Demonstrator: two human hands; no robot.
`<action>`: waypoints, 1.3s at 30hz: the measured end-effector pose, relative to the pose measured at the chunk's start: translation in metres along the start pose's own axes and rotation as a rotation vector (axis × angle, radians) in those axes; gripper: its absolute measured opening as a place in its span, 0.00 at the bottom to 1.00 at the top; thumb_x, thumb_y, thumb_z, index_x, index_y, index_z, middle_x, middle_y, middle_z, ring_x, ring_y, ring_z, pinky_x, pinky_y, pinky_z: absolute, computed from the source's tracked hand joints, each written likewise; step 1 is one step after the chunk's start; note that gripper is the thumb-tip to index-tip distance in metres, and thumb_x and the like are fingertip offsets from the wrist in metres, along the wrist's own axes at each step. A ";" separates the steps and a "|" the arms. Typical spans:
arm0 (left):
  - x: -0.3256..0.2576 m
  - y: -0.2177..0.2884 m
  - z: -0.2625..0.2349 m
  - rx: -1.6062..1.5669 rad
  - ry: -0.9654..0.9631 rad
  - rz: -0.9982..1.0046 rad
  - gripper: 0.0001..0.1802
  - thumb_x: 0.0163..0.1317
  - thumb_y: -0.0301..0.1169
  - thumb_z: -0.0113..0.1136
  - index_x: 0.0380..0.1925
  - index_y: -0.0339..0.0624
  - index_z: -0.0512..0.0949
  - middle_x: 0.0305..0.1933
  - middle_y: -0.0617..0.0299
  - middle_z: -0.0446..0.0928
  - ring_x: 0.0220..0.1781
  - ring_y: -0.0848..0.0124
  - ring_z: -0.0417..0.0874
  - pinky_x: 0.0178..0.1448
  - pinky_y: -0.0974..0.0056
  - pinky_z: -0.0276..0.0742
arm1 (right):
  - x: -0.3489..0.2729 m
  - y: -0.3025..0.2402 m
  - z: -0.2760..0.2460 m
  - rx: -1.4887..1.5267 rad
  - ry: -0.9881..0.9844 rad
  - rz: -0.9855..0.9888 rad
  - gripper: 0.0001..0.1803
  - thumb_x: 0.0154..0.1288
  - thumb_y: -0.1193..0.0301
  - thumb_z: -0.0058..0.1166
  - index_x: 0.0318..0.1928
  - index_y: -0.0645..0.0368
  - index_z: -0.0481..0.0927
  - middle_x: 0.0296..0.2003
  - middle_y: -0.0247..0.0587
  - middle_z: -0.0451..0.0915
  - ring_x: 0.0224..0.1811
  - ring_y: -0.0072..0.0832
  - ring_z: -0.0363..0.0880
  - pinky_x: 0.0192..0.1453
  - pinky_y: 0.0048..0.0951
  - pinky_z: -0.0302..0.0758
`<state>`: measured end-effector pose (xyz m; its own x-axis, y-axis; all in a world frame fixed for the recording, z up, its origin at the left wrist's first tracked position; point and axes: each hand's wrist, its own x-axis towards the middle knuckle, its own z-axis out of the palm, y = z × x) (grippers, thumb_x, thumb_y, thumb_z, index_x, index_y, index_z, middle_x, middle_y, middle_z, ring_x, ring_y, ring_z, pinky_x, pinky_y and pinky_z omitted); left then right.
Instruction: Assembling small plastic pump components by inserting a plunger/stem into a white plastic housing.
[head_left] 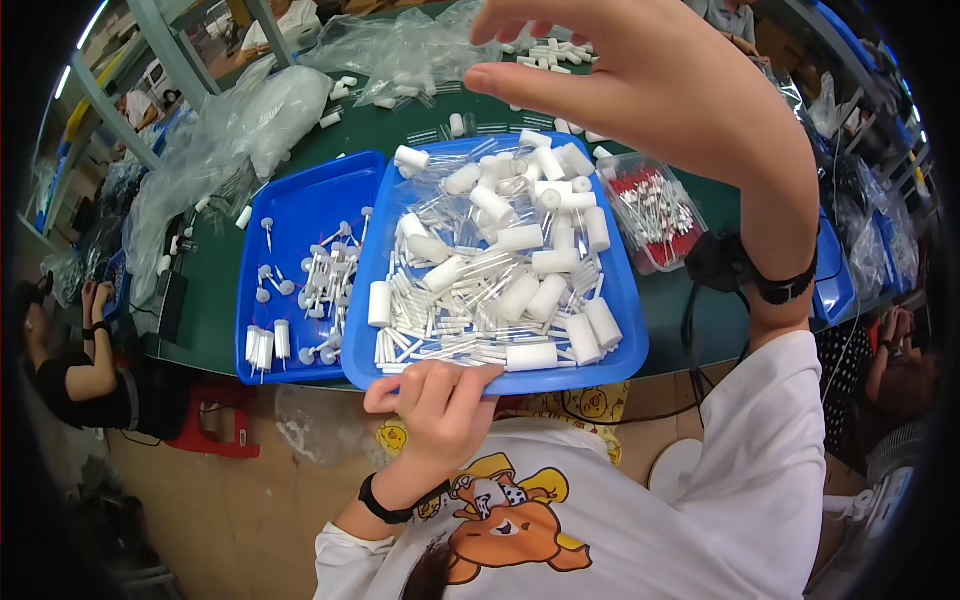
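Note:
A blue tray point(632, 345) full of white cylinders, thin white rods and clear tubes sits in front of me. My left hand point(436, 398) is curled closed at its near rim, gripping the edge. Over the tray's far right side I hold my right hand point(590, 60) raised, thumb and fingers apart and nothing between them. Part of that hand runs past the top of the picture. Loose white cylinders point(556, 52) lie on the table beyond it.
Left of the full tray, a second blue tray point(290, 210) holds small grey-capped pieces point(325, 275) and several white cylinders. A clear box point(660, 215) of red and white thin parts stands at right. Plastic bags point(250, 120) lie at far left. Other people sit nearby.

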<state>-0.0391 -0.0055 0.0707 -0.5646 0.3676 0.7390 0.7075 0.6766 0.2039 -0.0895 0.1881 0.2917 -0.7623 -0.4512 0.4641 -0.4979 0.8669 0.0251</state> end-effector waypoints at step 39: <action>-0.079 0.056 -0.020 0.065 -0.049 -0.035 0.19 0.32 0.27 0.59 0.30 0.59 0.83 0.27 0.77 0.65 0.35 0.74 0.66 0.48 0.58 0.45 | -0.120 0.023 -0.005 -0.040 -0.360 0.119 0.14 0.57 0.64 0.58 0.37 0.62 0.77 0.27 0.45 0.77 0.33 0.40 0.76 0.36 0.36 0.71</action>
<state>0.0536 -0.0093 0.0366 -0.6097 0.3732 0.6993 0.6592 0.7287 0.1859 -0.0070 0.2631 0.2412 -0.9137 -0.3867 0.1252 -0.3865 0.9219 0.0273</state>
